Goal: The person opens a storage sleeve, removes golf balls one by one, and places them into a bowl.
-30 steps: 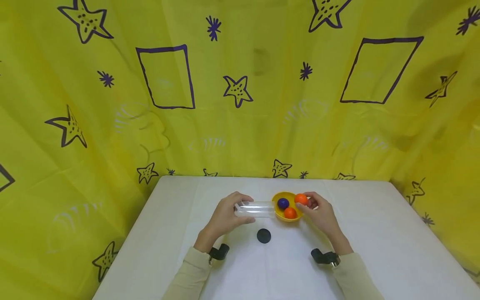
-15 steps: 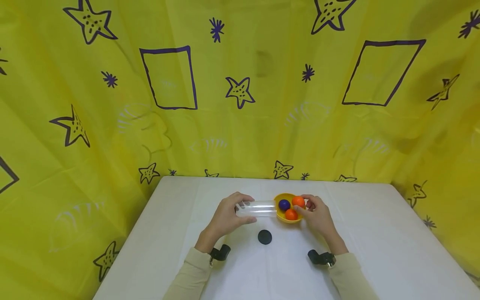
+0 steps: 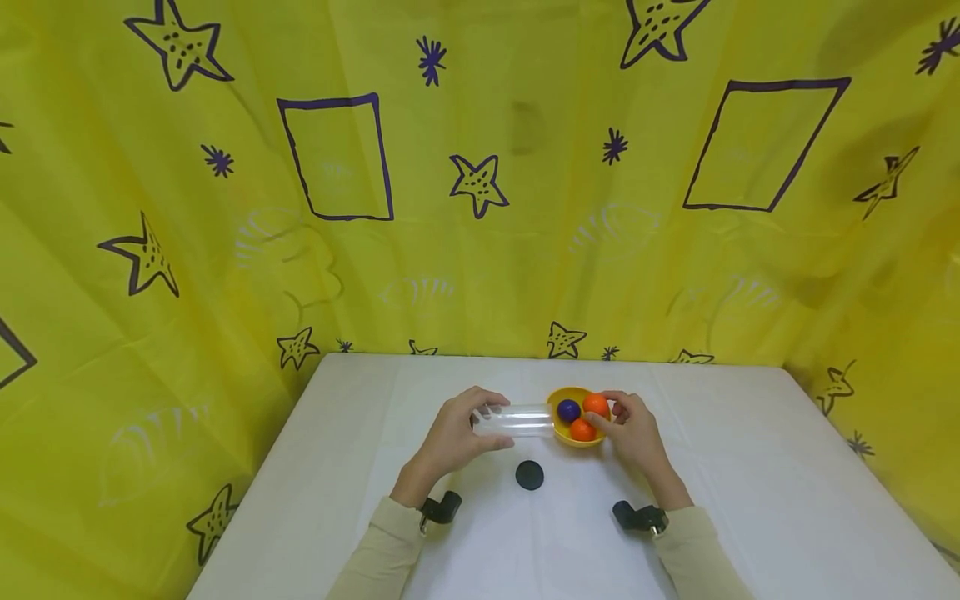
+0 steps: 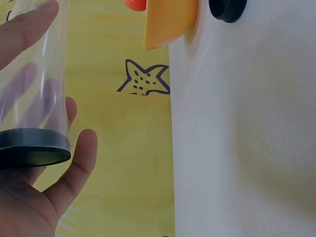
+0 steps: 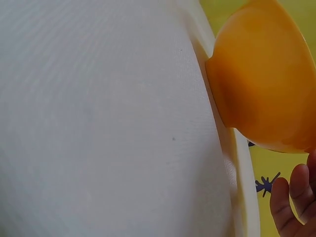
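Observation:
My left hand [image 3: 453,433] grips a clear plastic tube [image 3: 525,421] that lies sideways, its far end at the rim of a yellow bowl [image 3: 573,443]. In the left wrist view, a black cap [image 4: 34,149] closes the tube's near end. With thumb and fingers, my right hand [image 3: 637,429] pinches an orange ball [image 3: 596,405] over the bowl's right side. Inside the bowl are another orange ball [image 3: 582,430] and a dark blue ball [image 3: 569,411]. The right wrist view shows the bowl's outer wall [image 5: 261,74] and fingertips [image 5: 280,197] below it; the balls are hidden there.
A round black lid [image 3: 529,475] lies on the white table [image 3: 360,500], nearer the person than the bowl. Behind the table's far edge hangs a yellow curtain [image 3: 420,258] with stars. Dark wrist mounts [image 3: 442,507] sit on both forearms.
My right hand has moved slightly left and lower, bringing the pinched orange ball from the bowl's right rim to over its inside. The left hand and tube have hardly moved.

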Available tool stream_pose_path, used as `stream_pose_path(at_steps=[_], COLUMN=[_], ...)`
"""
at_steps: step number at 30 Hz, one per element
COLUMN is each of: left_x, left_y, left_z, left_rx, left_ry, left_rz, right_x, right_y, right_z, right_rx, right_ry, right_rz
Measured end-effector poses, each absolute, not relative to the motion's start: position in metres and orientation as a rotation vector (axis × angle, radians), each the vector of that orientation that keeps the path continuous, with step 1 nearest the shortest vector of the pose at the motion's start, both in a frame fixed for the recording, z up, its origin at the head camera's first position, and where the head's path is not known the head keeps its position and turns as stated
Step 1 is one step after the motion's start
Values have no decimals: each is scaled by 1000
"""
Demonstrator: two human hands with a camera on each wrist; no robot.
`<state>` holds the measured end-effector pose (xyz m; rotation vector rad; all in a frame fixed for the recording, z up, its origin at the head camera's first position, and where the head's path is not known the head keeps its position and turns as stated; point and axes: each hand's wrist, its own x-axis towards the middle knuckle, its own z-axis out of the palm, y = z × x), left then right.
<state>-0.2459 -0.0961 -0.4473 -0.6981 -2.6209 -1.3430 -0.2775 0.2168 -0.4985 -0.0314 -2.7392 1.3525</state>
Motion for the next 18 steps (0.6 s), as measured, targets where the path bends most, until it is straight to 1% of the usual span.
stream_pose_path(at_steps=[10,18], left_x=[-245,-245], left_y=[-95,-97], left_z=[-447,-448], left_rx=[-673,-664], left_ry=[-2628,-2632], left_rz=[-1367,-1329], right_x=[-272,-262], right_y=[219,224], right_z=[-490,-473], right_rx=[-54,45], right_ry=[-2688,-2674], right_rz=[1346,1341])
